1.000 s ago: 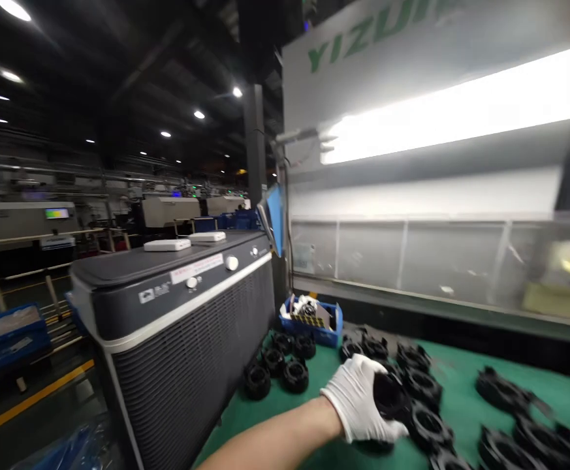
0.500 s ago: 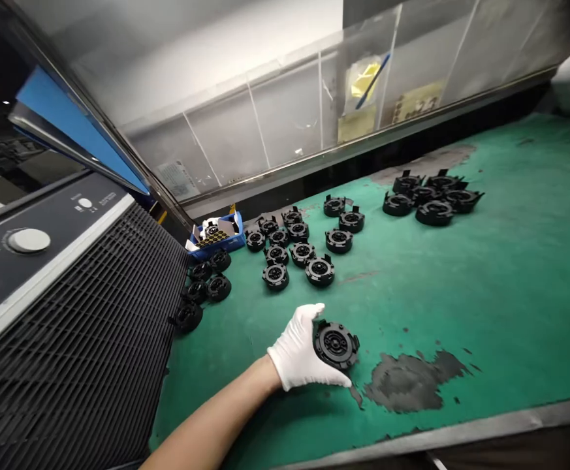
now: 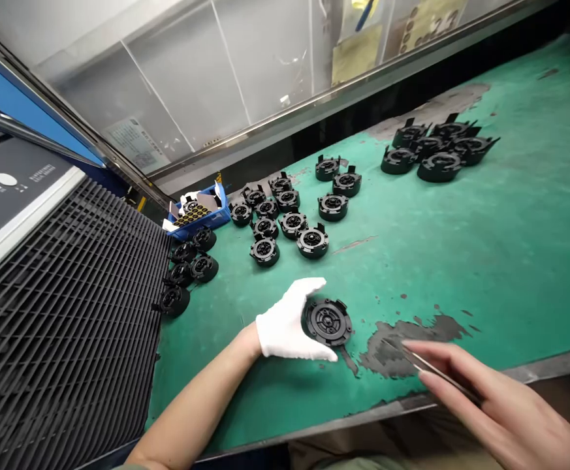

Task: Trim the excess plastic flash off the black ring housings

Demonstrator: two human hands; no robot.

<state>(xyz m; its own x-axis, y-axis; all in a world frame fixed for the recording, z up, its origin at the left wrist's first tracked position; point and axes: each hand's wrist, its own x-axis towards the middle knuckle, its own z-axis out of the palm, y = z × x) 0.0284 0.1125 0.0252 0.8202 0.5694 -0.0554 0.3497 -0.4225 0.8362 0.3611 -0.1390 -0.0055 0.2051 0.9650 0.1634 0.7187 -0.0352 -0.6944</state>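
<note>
My left hand [image 3: 292, 323], in a white glove, curves around the left side of a black round plastic part [image 3: 328, 321] that lies on the green mat. Thumb and fingers reach past its near and far edges. The part's upper face shows ribs, and clips stand at its rim. To the right, my bare right hand [image 3: 490, 398] pinches metal tweezers [image 3: 445, 376] between thumb and fingers. Their tips point left, over a dark worn patch [image 3: 407, 349] of the mat, apart from the part.
Several similar black parts [image 3: 313, 241] stand beyond my left hand, with another cluster [image 3: 439, 166] at the back right. More [image 3: 204, 267] line the black slatted machine [image 3: 69, 313] on the left. A blue bin [image 3: 223, 209] holds a yellow-and-black piece. A clear panel [image 3: 265, 72] bounds the back.
My right hand with the tweezers has come into view at the lower right. The camera view has tilted down. My left hand stays at the round part, which appears slightly turned.
</note>
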